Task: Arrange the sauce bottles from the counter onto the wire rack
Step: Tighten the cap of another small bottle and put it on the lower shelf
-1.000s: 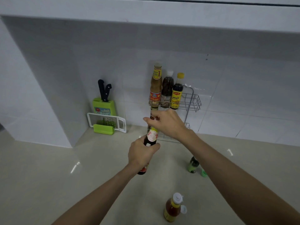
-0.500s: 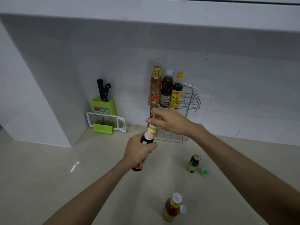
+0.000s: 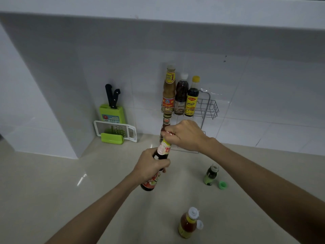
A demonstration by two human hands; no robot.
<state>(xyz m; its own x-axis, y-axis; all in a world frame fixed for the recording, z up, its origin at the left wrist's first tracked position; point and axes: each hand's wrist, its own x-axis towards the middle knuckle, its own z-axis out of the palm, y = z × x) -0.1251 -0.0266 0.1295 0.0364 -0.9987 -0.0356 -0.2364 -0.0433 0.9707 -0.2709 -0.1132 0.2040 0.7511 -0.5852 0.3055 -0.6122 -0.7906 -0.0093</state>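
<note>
My left hand [image 3: 151,165] grips the body of a dark sauce bottle [image 3: 162,150] with a red label, held tilted above the counter. My right hand [image 3: 184,135] is closed over that bottle's top, hiding the cap. Behind them the wire rack [image 3: 210,107] hangs on the tiled wall; its upper shelf holds three bottles: a brown one [image 3: 168,90], a dark one with a white cap [image 3: 181,95] and a yellow-capped one [image 3: 192,97]. Another bottle [image 3: 166,120] stands on the lower shelf. On the counter stand a small green bottle [image 3: 210,175] and an orange sauce bottle [image 3: 188,223] with its flip cap open.
A loose green cap [image 3: 222,184] lies beside the small green bottle. A green knife block with two black-handled knives [image 3: 112,110] and a white grater [image 3: 116,132] sit in the back left corner. The beige counter [image 3: 52,191] stretches left and right; an overhead cabinet edge [image 3: 158,16] runs above.
The held bottle has shifted slightly left and lower with both hands still on it. My right hand has turned a little on the bottle's top. The view has drifted.
</note>
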